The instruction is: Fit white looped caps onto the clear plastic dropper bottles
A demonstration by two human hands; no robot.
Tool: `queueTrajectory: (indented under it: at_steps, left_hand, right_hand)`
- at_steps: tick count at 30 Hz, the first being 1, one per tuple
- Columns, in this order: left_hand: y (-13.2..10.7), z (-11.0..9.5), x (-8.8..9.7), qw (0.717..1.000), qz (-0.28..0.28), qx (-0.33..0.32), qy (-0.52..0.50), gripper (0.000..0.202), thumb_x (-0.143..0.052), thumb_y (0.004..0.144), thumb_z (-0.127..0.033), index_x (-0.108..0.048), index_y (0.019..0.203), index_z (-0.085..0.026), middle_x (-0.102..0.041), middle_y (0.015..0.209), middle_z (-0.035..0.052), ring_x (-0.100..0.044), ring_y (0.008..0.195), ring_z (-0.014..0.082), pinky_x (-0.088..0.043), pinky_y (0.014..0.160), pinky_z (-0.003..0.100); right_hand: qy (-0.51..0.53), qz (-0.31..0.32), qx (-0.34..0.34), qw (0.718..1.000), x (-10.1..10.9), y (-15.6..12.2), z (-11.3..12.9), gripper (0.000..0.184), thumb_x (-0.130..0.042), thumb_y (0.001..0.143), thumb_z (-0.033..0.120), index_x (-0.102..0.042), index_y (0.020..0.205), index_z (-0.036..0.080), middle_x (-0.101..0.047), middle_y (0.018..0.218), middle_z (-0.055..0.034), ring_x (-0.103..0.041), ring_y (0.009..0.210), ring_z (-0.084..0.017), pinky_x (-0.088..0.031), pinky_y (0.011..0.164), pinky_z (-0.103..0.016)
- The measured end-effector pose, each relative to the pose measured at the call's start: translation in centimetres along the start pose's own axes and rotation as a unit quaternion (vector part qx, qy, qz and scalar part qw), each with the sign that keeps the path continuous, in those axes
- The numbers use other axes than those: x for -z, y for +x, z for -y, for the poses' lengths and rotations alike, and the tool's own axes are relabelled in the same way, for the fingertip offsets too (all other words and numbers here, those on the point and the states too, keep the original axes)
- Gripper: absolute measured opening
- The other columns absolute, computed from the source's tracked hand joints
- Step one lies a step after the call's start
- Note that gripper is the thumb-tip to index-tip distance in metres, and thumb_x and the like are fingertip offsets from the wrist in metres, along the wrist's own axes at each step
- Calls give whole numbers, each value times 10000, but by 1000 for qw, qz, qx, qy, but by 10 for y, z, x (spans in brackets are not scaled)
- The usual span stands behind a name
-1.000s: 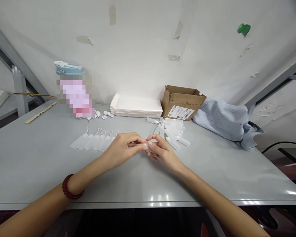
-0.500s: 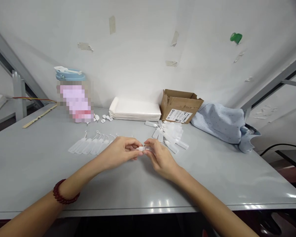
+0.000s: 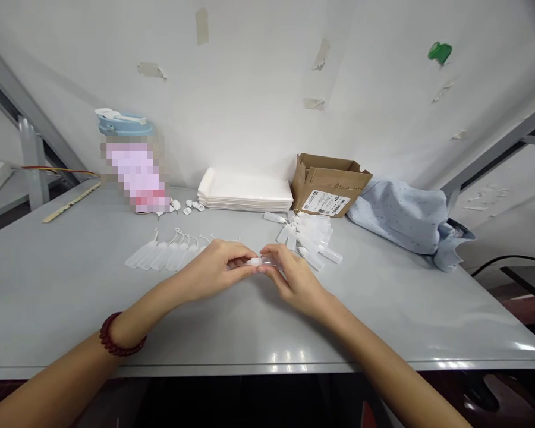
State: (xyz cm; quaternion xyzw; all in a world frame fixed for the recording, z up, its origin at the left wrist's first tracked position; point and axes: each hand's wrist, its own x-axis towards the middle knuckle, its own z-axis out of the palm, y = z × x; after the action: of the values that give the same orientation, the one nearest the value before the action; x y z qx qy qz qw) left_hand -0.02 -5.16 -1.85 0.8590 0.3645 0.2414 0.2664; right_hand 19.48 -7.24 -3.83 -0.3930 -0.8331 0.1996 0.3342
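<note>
Above the middle of the table, my two hands meet fingertip to fingertip. My left hand (image 3: 216,266) is closed in a pinch on the white cap end of a small translucent plastic bottle (image 3: 255,261). From the other side, my right hand (image 3: 296,284) pinches its clear body, most of which the fingers cover. To the left, several similar bottles (image 3: 160,254) lie in a slanted row, each with a thin white strap at its top; my left hand hides part of the row. A loose pile of such bottles (image 3: 312,232) lies beyond my right hand.
Along the wall stand a stack of white padded sheets or envelopes (image 3: 245,191), an open cardboard box (image 3: 330,184) and a crumpled light blue cloth (image 3: 399,217). Small white pieces (image 3: 194,206) lie left of the stack, near a pixelated pink item (image 3: 138,175). A thin strip (image 3: 71,202) lies far left.
Both hands stay together on the same bottle, with their fingers shifted slightly and more of the clear body showing. The camera view has tilted a little; the row and pile look unchanged.
</note>
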Motion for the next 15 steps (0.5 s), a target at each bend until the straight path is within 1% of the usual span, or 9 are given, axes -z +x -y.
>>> queueTrajectory:
  at_steps: [2,4,6,7,9,11,12,13,15]
  left_hand:
    - [-1,3,-7,994,-42,-73,66,257,-461,915,-274,-642,787,-144,-588,675,13,-494,596,116,-384,572,236]
    - [-3,6,-14,977,-80,-139,140,251,-421,925,-200,-636,818,-128,-607,731,45,-528,639,135,-403,604,254]
    - [-4,7,-20,961,-93,-174,194,254,-400,926,-167,-634,838,-117,-617,768,70,-546,666,151,-410,603,265]
    - [-4,6,-21,959,-91,-179,201,255,-398,925,-161,-635,839,-119,-616,766,71,-547,664,151,-410,598,264]
    - [-4,2,-21,969,-78,-166,168,243,-417,919,-168,-643,837,-137,-605,731,47,-533,633,134,-405,585,248]
    - [-3,-4,-16,984,-70,-131,97,218,-464,903,-197,-653,802,-159,-574,658,8,-499,581,109,-392,571,229]
    - [-2,-7,-14,991,-67,-104,59,214,-495,890,-221,-652,757,-163,-554,618,-7,-478,556,100,-384,561,223]
    - [-1,-10,-11,995,-62,-69,22,229,-524,875,-250,-641,700,-161,-536,583,-17,-461,536,94,-375,547,219]
    - [2,-13,-5,997,-39,16,-59,280,-559,848,-309,-609,623,-150,-519,536,-24,-454,511,90,-364,515,215]
  right_hand:
    - [52,2,-40,998,1,2,3,159,-436,912,252,-436,1064,205,-636,894,-65,-611,779,-175,-465,679,-306]
    - [125,-2,-91,988,2,4,5,166,-425,918,293,-434,1060,208,-615,740,-10,-591,678,-151,-443,641,-282]
    - [205,4,-149,967,3,7,6,188,-430,916,350,-434,1047,215,-571,617,34,-559,607,-136,-416,602,-262]
    - [243,12,-176,954,4,8,6,203,-443,909,376,-435,1037,219,-560,587,44,-548,591,-132,-402,584,-253]
    - [306,34,-218,926,6,10,5,234,-464,895,417,-432,1021,223,-559,558,48,-529,568,-126,-379,548,-237]
    - [341,38,-224,912,8,10,4,262,-441,898,453,-423,1021,223,-559,552,47,-494,526,-115,-359,514,-228]
    - [343,26,-211,915,8,10,3,275,-427,902,464,-418,1032,223,-558,565,47,-474,511,-109,-352,504,-227]
    - [330,7,-191,925,9,9,3,286,-430,900,466,-414,1050,222,-558,592,44,-464,511,-106,-353,502,-230]
    - [261,-40,-135,955,11,7,3,301,-495,876,435,-426,1076,221,-565,681,25,-484,562,-112,-376,522,-240]
